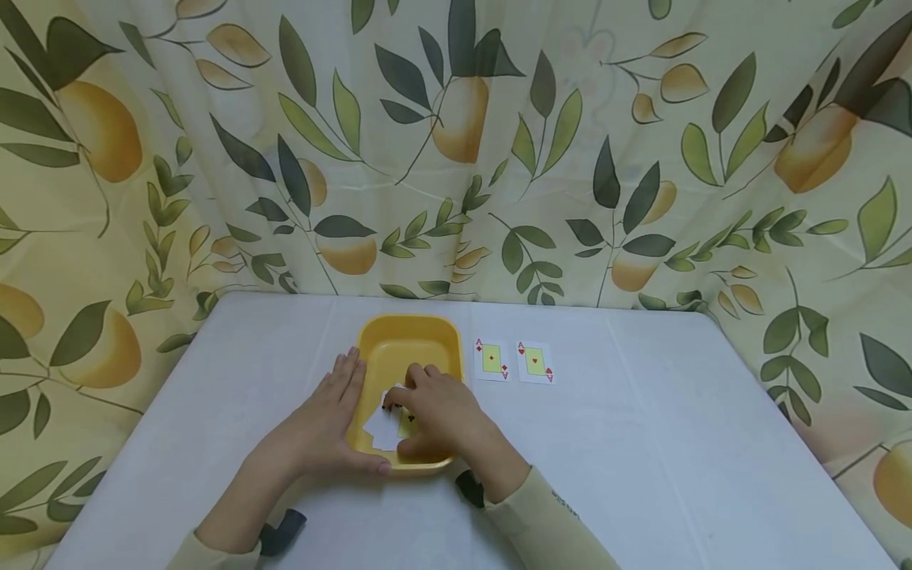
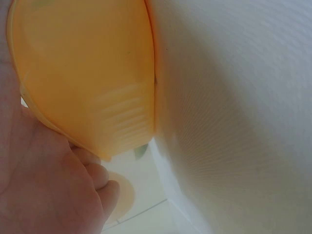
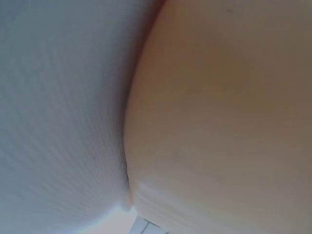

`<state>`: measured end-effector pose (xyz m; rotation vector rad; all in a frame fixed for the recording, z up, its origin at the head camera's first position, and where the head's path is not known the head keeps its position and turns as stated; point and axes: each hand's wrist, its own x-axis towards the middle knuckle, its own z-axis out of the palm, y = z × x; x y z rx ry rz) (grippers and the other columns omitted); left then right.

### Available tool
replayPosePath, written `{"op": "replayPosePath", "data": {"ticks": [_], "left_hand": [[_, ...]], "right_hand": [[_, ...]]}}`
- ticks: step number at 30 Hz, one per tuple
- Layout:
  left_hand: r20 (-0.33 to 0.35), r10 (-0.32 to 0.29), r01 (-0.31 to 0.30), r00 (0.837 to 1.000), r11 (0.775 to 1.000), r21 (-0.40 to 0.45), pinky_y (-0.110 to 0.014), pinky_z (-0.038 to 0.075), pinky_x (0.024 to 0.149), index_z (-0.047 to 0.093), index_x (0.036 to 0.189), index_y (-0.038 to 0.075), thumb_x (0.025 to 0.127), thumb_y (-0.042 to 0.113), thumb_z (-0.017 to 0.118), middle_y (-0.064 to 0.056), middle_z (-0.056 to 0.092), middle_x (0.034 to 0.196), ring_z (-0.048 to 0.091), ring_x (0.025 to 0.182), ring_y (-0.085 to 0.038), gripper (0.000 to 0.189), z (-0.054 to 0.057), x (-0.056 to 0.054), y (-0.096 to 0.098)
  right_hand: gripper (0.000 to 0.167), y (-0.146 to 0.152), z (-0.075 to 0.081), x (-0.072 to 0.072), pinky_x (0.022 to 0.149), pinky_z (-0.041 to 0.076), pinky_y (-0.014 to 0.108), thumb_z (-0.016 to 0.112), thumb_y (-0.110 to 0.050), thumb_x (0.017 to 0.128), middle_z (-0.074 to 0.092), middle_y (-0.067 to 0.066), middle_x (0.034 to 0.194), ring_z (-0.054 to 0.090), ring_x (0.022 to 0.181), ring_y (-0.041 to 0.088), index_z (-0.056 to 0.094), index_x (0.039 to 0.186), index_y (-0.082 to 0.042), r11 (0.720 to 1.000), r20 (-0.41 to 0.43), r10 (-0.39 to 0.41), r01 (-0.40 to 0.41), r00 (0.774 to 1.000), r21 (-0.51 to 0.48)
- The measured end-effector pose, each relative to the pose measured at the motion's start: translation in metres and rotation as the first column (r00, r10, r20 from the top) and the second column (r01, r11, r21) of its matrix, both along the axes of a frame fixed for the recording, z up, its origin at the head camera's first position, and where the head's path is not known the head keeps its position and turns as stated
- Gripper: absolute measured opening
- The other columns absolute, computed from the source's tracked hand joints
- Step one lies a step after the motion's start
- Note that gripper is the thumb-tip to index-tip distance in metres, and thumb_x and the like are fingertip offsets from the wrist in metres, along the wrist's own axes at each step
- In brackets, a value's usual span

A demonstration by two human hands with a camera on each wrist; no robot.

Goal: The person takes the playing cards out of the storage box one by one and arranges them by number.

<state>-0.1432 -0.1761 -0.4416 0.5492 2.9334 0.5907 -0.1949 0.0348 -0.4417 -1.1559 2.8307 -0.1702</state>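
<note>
A yellow plastic tray [image 1: 409,326] stands on the table, its outer wall filling much of both wrist views. Several playing cards [image 1: 385,427] lie overlapped in its near half, one showing a black club. My right hand [image 1: 443,408] reaches over the tray's right side and holds a card between bent fingers and thumb; the hand covers part of the pile. My left hand [image 1: 321,423] rests along the left rim, fingers extended forward and thumb on the near rim. To the right of the tray lie an ace of diamonds [image 1: 492,359] and an ace of hearts [image 1: 536,362], both face up.
A white cloth [image 1: 641,459] covers the table. Behind it and at both sides hangs a curtain [image 1: 456,198] with fruit and leaf print. Black wrist camera mounts [image 1: 283,534] sit at both wrists.
</note>
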Motion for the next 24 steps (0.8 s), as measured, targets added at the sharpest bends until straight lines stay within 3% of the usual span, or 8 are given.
{"op": "replayPosePath", "data": {"ticks": [9,15,21,24], "left_hand": [[0.015,0.014,-0.014,1.000,1.000,-0.010,-0.054,0.018,0.123,0.010,0.158,-0.001,0.056,0.094,0.062,-0.016,-0.003,0.168,0.001,0.154,-0.036,0.149,-0.0009,-0.0006,-0.0002],[0.007,0.012,-0.012,1.000,1.000,-0.003,-0.055,0.018,0.122,0.011,0.158,-0.003,0.057,0.092,0.063,-0.018,0.000,0.167,0.002,0.154,-0.038,0.148,-0.0010,0.0002,-0.0006],[0.009,0.012,-0.012,1.000,1.000,-0.003,-0.054,0.018,0.123,0.009,0.158,-0.002,0.057,0.094,0.061,-0.017,-0.002,0.168,0.001,0.154,-0.036,0.149,-0.0001,0.0008,-0.0009],[0.006,0.010,-0.010,1.000,1.000,-0.004,-0.054,0.017,0.123,0.009,0.158,-0.002,0.057,0.095,0.060,-0.016,-0.004,0.168,-0.001,0.154,-0.036,0.149,0.0004,0.0009,-0.0008]], "right_hand": [[0.050,0.0003,0.0014,0.0002,0.079,0.051,0.034,0.083,-0.046,0.074,0.050,-0.003,0.122,0.047,0.104,0.017,0.064,0.119,-0.039,1.000,0.023,-0.005,0.005,1.000,-0.018],[0.043,-0.0006,0.0014,0.0003,0.076,0.053,0.030,0.082,-0.044,0.076,0.052,-0.003,0.125,0.048,0.108,0.016,0.067,0.116,-0.037,1.000,0.033,0.000,0.001,0.999,-0.015],[0.052,-0.0007,0.0012,0.0019,0.081,0.054,0.030,0.081,-0.056,0.073,0.057,-0.003,0.124,0.050,0.109,0.015,0.069,0.119,-0.035,1.000,0.023,0.010,-0.010,1.000,0.009],[0.055,0.0004,0.0016,0.0015,0.087,0.053,0.031,0.082,-0.053,0.072,0.058,-0.004,0.122,0.050,0.109,0.015,0.067,0.122,-0.034,1.000,0.020,0.017,-0.016,1.000,-0.005]]}}
